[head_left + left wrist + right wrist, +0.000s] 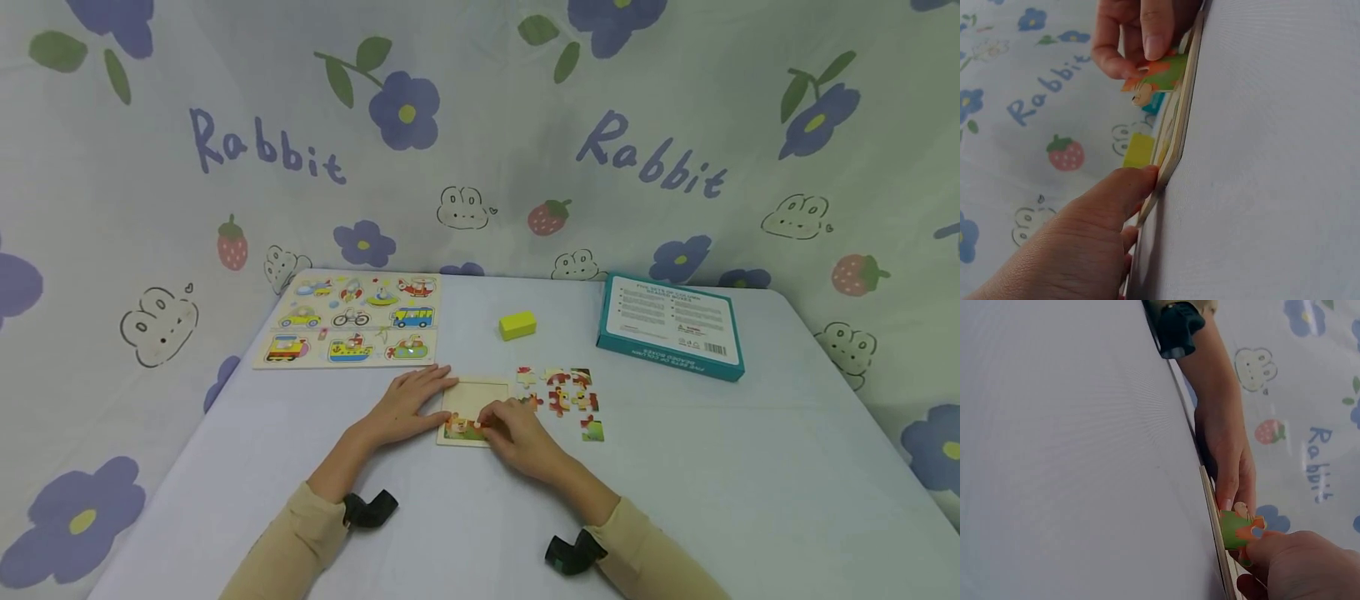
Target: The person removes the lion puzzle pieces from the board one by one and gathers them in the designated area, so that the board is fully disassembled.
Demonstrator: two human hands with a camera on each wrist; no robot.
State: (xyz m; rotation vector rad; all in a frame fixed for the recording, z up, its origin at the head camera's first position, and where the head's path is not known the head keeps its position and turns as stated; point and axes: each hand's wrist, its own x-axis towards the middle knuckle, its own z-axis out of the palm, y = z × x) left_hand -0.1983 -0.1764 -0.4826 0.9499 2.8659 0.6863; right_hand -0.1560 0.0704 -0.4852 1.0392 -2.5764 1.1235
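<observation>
A small wooden puzzle tray (482,382) lies flat on the table, with picture pieces (458,427) along its near side. My left hand (405,406) rests at the tray's left side, fingers extended and the thumb touching the rim. Over the tray's near right part, my right hand (519,437) pinches a green and orange jigsaw piece (1235,530) between thumb and fingers. In the left wrist view that piece (1166,72) stands tilted above the rim. Loose jigsaw pieces (558,402) lie to the right of the tray, some partly hidden by my right hand.
A vehicle peg-puzzle board (356,333) lies at the back left. Behind the tray stands a yellow block (517,326). A teal and white box (667,325) sits at the back right. The white tablecloth (750,483) meets a patterned curtain (480,150) behind.
</observation>
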